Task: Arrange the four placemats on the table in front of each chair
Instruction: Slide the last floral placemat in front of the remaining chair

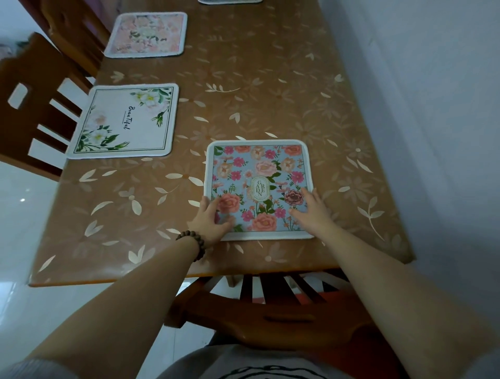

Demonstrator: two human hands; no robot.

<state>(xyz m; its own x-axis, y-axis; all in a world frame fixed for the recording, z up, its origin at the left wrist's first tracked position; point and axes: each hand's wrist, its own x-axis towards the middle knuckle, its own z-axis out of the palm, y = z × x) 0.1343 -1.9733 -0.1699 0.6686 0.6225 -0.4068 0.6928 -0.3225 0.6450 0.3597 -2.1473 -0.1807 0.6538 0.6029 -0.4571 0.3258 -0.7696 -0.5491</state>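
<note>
Both hands flat, fingers spread, on blue mat (258,186) at near table (270,89) edge: left hand (212,219), right hand (311,209). Far mat (230,1) mostly cut off at top; pattern unreadable.

i see a long brown table (270,89) with a shiny cover that has pale leaves and flowers on it. its right side sits close to a plain grey-white wall (433,81). a wooden chair (270,319) with slats is tucked in at the near end. two more wooden chairs (35,108) stand along the left side. the floor (21,216) is white and glossy, with small bright spots of light.
</note>
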